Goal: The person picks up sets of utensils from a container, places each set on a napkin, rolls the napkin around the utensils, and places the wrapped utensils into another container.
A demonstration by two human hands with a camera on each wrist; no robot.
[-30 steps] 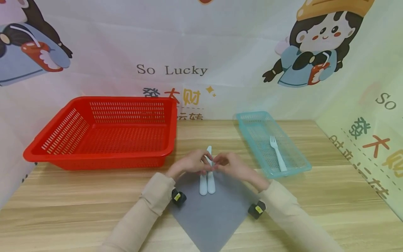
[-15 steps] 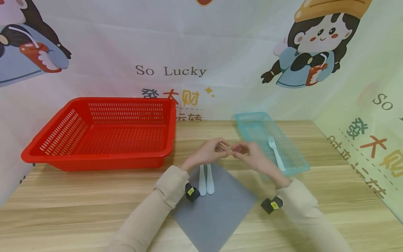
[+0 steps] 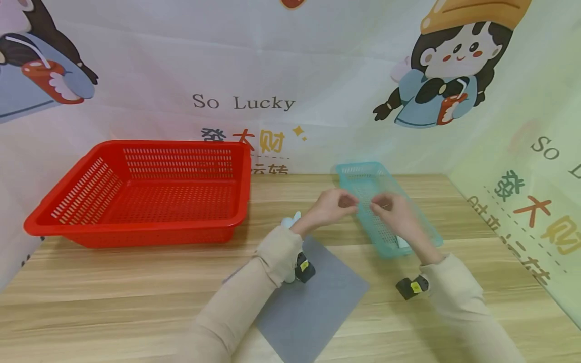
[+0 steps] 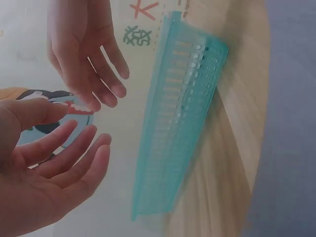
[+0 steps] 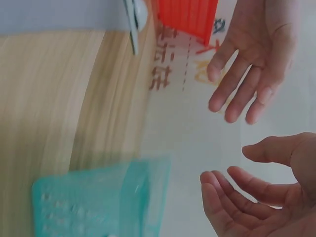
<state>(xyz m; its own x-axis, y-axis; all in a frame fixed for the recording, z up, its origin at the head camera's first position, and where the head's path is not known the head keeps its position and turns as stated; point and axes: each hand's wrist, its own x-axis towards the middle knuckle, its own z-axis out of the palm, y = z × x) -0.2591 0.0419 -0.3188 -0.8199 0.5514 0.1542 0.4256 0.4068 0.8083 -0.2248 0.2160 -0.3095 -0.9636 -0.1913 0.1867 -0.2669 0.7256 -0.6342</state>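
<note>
My left hand [image 3: 332, 206] hovers by the near-left side of a small teal plastic basket [image 3: 374, 237], its fingers loosely bent with nothing in them. Facing it, my right hand [image 3: 400, 216] hangs over the basket, also holding nothing; both wrist views show a gap between the hands. Inside the basket lies a white fork, of which only the handle [image 3: 402, 242] shows below my right hand. On a grey square cloth [image 3: 313, 307] lie white utensils, mostly covered by my left forearm: a blade-like tip [image 3: 297, 216] and a rounded spoon-like end [image 3: 286, 222] stick out.
A large red perforated basket [image 3: 181, 201] stands on the left of the wooden table [image 3: 136, 287]. Behind the table hangs a printed cloth backdrop [image 3: 317, 60], which continues along the right side. Each wrist carries a small black camera [image 3: 304, 267].
Both hands have moved from above the utensils on the grey cloth, right and away from me, to the teal basket. My left forearm now covers the utensils; my right hand hides most of the fork.
</note>
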